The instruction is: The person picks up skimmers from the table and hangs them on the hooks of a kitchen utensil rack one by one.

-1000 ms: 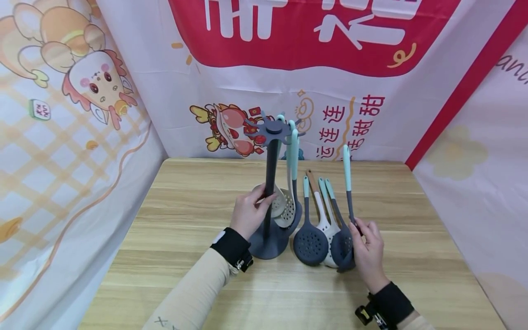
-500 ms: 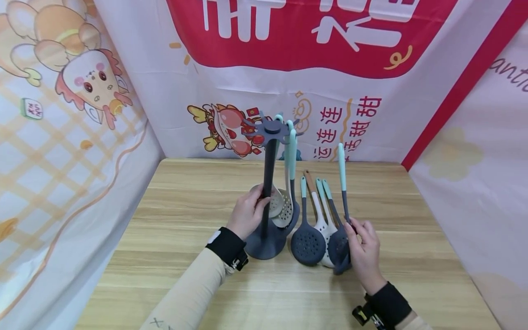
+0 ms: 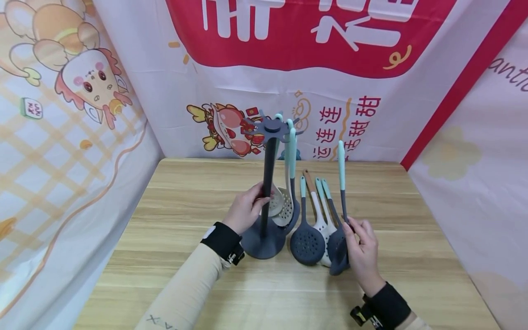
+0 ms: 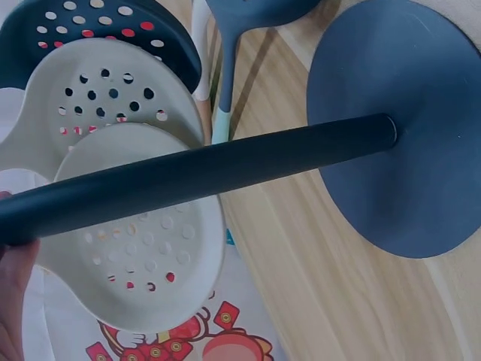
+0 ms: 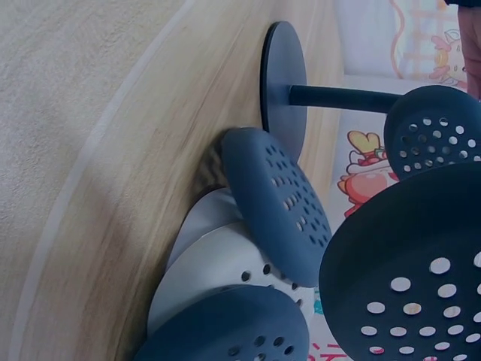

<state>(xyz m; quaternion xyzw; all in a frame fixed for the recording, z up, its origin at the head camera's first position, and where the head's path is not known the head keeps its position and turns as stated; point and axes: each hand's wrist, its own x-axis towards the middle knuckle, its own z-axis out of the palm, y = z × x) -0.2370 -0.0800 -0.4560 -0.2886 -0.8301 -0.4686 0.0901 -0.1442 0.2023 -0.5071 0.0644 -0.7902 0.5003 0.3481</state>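
In the head view, my left hand [image 3: 245,208] grips the dark pole of a utensil stand [image 3: 270,160] with a round base and hooked top. On its right side hang two light perforated skimmers [image 4: 150,301] and a dark perforated skimmer [image 4: 169,49] with a mint handle. My right hand [image 3: 363,252] holds another dark skimmer [image 5: 391,226] by the lower part of its shank, its mint handle pointing up. The head of this skimmer is close over the rightmost utensils. In the right wrist view the holding fingers are out of sight.
Right of the stand several utensils lie in a row on the wooden table [image 3: 185,284]: a dark skimmer [image 3: 307,243], a white one with a brown handle [image 3: 310,180], and others with mint handles. A printed cloth [image 3: 165,114] rises behind the table's back edge.
The skimmer in my right hand has shifted slightly left and its handle a little up. My left hand stays on the pole, and the head view has drifted slightly.
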